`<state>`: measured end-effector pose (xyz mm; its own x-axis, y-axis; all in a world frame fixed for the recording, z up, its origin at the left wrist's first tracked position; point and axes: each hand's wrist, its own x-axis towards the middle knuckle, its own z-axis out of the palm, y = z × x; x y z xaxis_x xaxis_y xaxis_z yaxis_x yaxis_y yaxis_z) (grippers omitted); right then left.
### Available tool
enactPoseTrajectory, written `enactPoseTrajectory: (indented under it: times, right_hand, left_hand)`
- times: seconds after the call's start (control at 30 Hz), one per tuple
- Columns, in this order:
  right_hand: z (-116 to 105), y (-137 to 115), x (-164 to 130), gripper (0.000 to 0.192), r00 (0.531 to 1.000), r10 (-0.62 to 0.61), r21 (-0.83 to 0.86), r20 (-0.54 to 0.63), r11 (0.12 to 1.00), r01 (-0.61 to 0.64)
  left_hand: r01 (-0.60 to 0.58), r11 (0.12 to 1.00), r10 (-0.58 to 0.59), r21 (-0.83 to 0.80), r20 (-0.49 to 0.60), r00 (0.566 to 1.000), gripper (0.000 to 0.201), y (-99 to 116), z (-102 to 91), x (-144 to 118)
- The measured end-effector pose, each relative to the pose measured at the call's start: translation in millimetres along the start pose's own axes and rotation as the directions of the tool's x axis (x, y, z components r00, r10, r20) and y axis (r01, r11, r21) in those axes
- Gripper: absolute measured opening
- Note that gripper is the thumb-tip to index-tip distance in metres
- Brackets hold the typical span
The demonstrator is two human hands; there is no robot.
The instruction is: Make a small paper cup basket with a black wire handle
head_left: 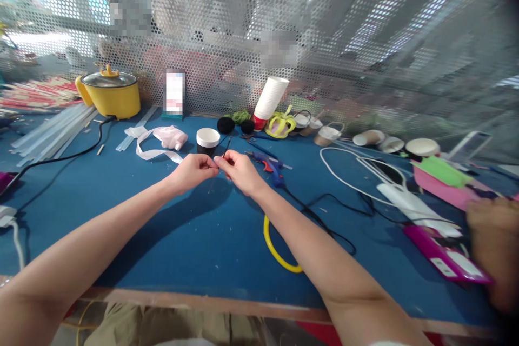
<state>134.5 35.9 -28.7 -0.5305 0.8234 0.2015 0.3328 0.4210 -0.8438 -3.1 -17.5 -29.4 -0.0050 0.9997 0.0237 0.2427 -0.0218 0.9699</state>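
My right hand [239, 170]: thumb and fingers pinched on a thin dark strand [228, 143], which slants up and away from my fingertips
My left hand [197, 172]: fingertips drawn together, meeting the right ones or just beside them; I cannot tell whether they grip the strand too
Dark strand: at my fingertips, above the blue table [182, 248], its upper part just right of the cup
Cup [208, 140]: upright just beyond my left hand, white above and black below
Black discs: one [225, 125] behind the cup on its right, another [247, 127] farther right
Glue gun [276, 174]: lying right of my right hand, blue with a red trigger, a black cord running from it
Yellow ring [279, 253]: flat on the table, partly under my right forearm
Pink bundle [172, 137]: left of the cup, white ribbon [156, 155] beside it
Yellow pot [117, 98]: far left, glass lid on
Another person's hand [492, 227]: blurred at the right edge, near a purple power strip [446, 257]
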Motion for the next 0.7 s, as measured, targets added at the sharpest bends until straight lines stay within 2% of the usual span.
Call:
enactPoseTrajectory:
  times: [0.23, 0.43, 0.7]
  right_hand:
    - [1.0, 0.0, -0.5, 0.033, 0.999, 0.015, -0.001, -0.030, 1.000, -0.015]
    - [0.0, -1.9, 0.0, 0.029, 0.996, 0.037, 0.202, 0.081, 0.978, -0.053]
    - [0.7, -0.2, 1.3, 0.028, 0.999, 0.047, 0.173, 0.025, 0.984, -0.051]
  left_hand:
    - [-0.019, 1.000, 0.019, -0.011, 0.013, 1.000, 0.013, -0.2, 1.7, -1.2]
    - [0.075, 0.992, -0.068, -0.101, 0.075, 0.995, 0.012, 3.0, 0.3, -1.5]
    - [0.100, 0.982, -0.080, -0.161, 0.122, 0.989, 0.012, 6.4, -1.6, -2.5]
